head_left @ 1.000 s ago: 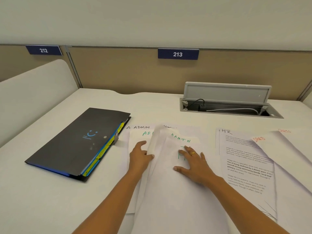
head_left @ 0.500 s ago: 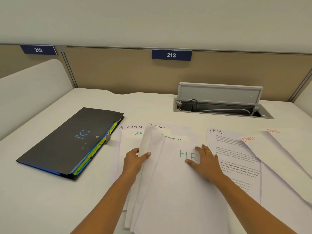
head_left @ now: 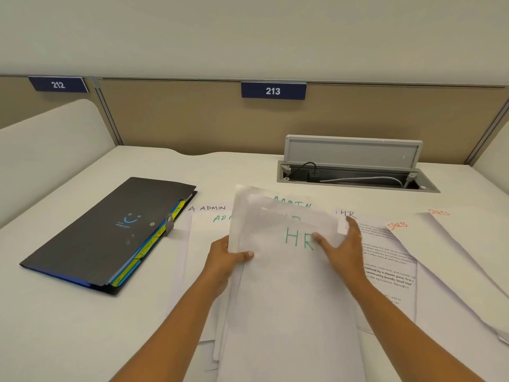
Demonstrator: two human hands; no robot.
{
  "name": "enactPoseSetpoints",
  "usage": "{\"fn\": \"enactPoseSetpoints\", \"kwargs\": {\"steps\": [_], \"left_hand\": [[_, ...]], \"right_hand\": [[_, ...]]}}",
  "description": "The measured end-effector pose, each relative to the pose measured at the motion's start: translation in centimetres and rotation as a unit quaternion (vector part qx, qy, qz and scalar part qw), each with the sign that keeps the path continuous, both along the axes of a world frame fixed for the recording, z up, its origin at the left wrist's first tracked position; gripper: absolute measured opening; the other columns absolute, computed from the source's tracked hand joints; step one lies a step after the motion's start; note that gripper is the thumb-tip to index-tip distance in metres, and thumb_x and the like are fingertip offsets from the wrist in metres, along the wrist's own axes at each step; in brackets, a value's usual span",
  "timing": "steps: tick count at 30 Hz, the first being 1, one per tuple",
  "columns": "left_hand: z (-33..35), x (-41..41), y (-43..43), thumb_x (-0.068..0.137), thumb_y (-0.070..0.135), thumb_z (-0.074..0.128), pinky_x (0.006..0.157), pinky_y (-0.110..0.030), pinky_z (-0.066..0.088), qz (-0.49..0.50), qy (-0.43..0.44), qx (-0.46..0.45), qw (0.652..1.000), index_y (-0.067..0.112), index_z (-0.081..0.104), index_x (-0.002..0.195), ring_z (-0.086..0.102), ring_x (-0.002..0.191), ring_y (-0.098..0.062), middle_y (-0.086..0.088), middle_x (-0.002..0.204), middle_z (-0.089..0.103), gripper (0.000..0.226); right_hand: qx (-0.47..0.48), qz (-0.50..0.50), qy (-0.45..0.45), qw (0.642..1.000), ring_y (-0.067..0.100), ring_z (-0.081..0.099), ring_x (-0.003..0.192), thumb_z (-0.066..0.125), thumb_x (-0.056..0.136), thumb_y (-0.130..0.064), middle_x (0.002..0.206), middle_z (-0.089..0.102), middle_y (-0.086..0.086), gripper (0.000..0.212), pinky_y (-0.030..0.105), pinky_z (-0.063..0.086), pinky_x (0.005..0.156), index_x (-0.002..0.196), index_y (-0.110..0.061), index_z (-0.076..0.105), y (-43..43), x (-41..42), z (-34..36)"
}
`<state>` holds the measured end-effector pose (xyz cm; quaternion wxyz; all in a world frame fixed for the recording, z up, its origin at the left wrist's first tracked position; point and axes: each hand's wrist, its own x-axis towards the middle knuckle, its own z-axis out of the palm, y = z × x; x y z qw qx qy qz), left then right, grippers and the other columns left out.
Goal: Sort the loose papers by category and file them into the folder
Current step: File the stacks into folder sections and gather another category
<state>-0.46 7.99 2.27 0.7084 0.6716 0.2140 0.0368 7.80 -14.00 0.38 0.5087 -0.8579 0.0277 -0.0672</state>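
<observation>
While both hands hold the paper stack (head_left: 289, 285) marked "HR" raised off the worktop (head_left: 55, 326), the left hand (head_left: 224, 260) grips its left edge, thumb on top, fingers curled beneath. The right hand (head_left: 344, 250) pinches the right edge, thumb beside the green lettering, fingers behind the sheets. ADMIN sheets (head_left: 209, 216) lie just left of the left fingers; the dark folder (head_left: 110, 232) lies flat further left. A printed HR sheet (head_left: 391, 271) and SPORTS sheets (head_left: 446, 244) lie right of the right fingers.

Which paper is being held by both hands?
The paper with big green HR, gripped by the left hand and right hand. The orange SPORTS papers lie untouched.
</observation>
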Motion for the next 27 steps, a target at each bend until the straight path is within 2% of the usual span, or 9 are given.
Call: {"fn": "enactPoseSetpoints", "kwargs": {"steps": [4,7,12,15,19,21,23,25,27], "left_hand": [[0.1,0.6,-1.0,0.080,-0.006,0.063,0.066,-0.031,0.058,-0.016,-0.008,-0.067,0.998,0.008,0.063,0.089,0.067,0.071,-0.022,-0.010,0.084,0.069,0.017],[-0.5,1.1,-1.9,0.086,-0.001,0.059,0.070,-0.031,0.056,-0.022,0.002,-0.058,0.998,0.005,0.063,0.104,0.067,0.078,-0.022,-0.010,0.091,0.069,0.020],[-1.4,1.2,-1.7,0.086,0.009,0.061,0.089,-0.025,0.044,0.007,0.015,0.143,0.990,0.009,0.054,0.123,0.059,0.103,-0.019,-0.005,0.112,0.062,0.037],[-2.1,0.8,-0.2,0.086,0.014,0.063,0.100,-0.027,0.035,0.056,0.026,0.287,0.956,0.010,0.046,0.132,0.045,0.125,-0.022,-0.007,0.135,0.049,0.049],[-2.7,0.4,2.0,0.082,0.033,0.067,0.116,-0.038,0.008,0.061,0.143,0.412,0.898,0.009,0.018,0.145,0.009,0.144,-0.026,-0.013,0.154,0.016,0.083],[-2.9,0.2,2.7,0.078,0.042,0.069,0.116,-0.041,0.003,0.059,0.195,0.445,0.872,0.008,0.009,0.146,0.002,0.144,-0.030,-0.016,0.155,0.008,0.096],[-2.9,0.0,3.1,0.075,0.047,0.070,0.116,-0.043,0.003,0.052,0.224,0.452,0.862,0.007,0.006,0.146,0.001,0.144,-0.032,-0.018,0.155,0.007,0.104],[-3.1,0.0,3.2,0.073,0.049,0.071,0.116,-0.044,0.003,0.044,0.238,0.446,0.862,0.007,0.005,0.146,0.003,0.144,-0.032,-0.017,0.154,0.010,0.106],[-3.1,0.0,3.1,0.072,0.049,0.071,0.116,-0.043,0.003,0.040,0.236,0.442,0.864,0.008,0.006,0.146,0.006,0.144,-0.030,-0.015,0.154,0.014,0.107]], "right_hand": [[0.145,-0.057,0.100,0.983,0.029,0.046,0.123,0.075,0.075,-0.037,0.138,0.046,0.009,0.077,0.038,0.039,0.099,0.138,-0.015,0.036,-1.7,1.0,1.2],[0.168,-0.049,0.122,0.977,0.029,0.058,0.103,0.077,0.075,-0.022,0.121,0.060,0.011,0.055,0.039,0.049,0.088,0.124,-0.011,0.053,-3.3,1.7,1.3],[0.011,-0.105,0.088,0.990,0.034,0.058,0.100,0.074,0.078,-0.019,0.114,0.063,0.017,0.040,0.045,0.048,0.090,0.113,-0.008,0.059,-6.0,2.0,1.2],[-0.115,-0.145,0.087,0.979,0.040,0.053,0.112,0.071,0.081,-0.022,0.121,0.059,0.021,0.047,0.046,0.043,0.091,0.123,-0.008,0.054,-7.4,2.1,1.2],[-0.199,-0.183,0.067,0.960,0.043,0.052,0.113,0.069,0.082,-0.014,0.122,0.057,0.025,0.060,0.048,0.041,0.095,0.135,-0.012,0.041,-8.2,2.4,1.3],[-0.268,-0.195,0.029,0.943,0.042,0.046,0.118,0.070,0.080,-0.009,0.129,0.052,0.024,0.069,0.049,0.037,0.096,0.139,-0.010,0.035,-7.7,2.8,1.2],[-0.314,-0.191,-0.026,0.930,0.040,0.040,0.122,0.071,0.077,-0.006,0.134,0.046,0.020,0.068,0.050,0.034,0.094,0.137,-0.010,0.040,-6.3,3.0,1.4],[-0.306,-0.131,-0.080,0.940,0.038,0.044,0.118,0.069,0.077,-0.005,0.129,0.051,0.016,0.051,0.046,0.035,0.093,0.125,-0.010,0.053,-3.8,2.7,1.3],[-0.243,-0.011,-0.117,0.963,0.034,0.052,0.113,0.065,0.080,-0.006,0.118,0.061,0.012,0.031,0.038,0.035,0.092,0.111,-0.010,0.064,-0.6,1.7,0.8]]}}
